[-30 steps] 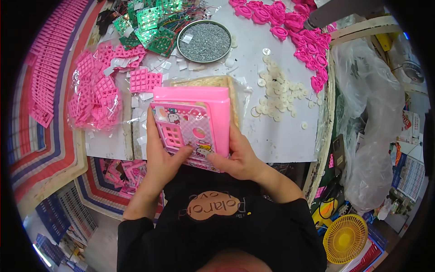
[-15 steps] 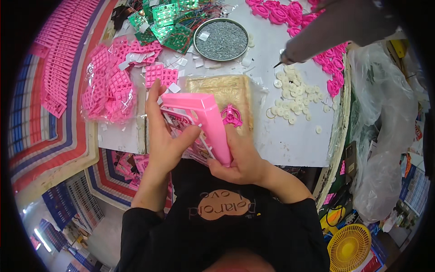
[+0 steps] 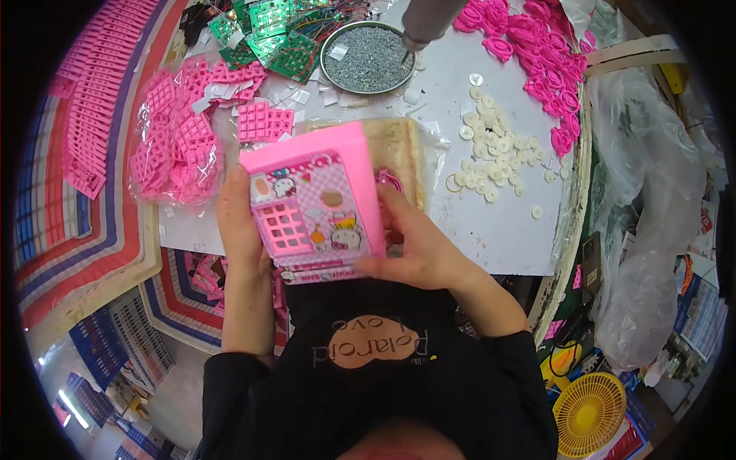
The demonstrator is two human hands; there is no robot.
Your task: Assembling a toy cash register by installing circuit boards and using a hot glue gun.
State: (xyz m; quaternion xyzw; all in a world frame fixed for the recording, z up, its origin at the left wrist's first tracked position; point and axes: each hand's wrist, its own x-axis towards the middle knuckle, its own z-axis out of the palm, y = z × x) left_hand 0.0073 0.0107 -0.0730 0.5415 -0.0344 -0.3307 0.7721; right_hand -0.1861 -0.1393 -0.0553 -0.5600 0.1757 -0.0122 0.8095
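Observation:
Both of my hands hold a pink plastic toy housing [image 3: 359, 165] above the work table. Its printed front faces up toward me, with cartoon figures, a round hole and a grid of square openings. My left hand [image 3: 241, 230] grips the left side, its fingers partly behind the housing. At the lower right edge my right hand [image 3: 418, 249] has its thumb in front and its other fingers partly hidden. A dark pink ring-shaped part [image 3: 389, 179] lies just behind, on a film-wrapped wooden block [image 3: 405, 138], partly covered by the housing.
Beyond lie a round tin of small screws [image 3: 368, 65], green circuit boards [image 3: 268, 31] and pink keypads [image 3: 264, 123]. A bag of keypads [image 3: 180, 146] is on the left. White discs [image 3: 491, 138] and pink rings [image 3: 544, 61] lie right. A screwdriver-like power tool [image 3: 428, 23] hangs over the tin.
The housing has turned from nearly edge-on to printed face up. My left hand has shifted left along its side. The hanging tool has swung left and away, over the tin.

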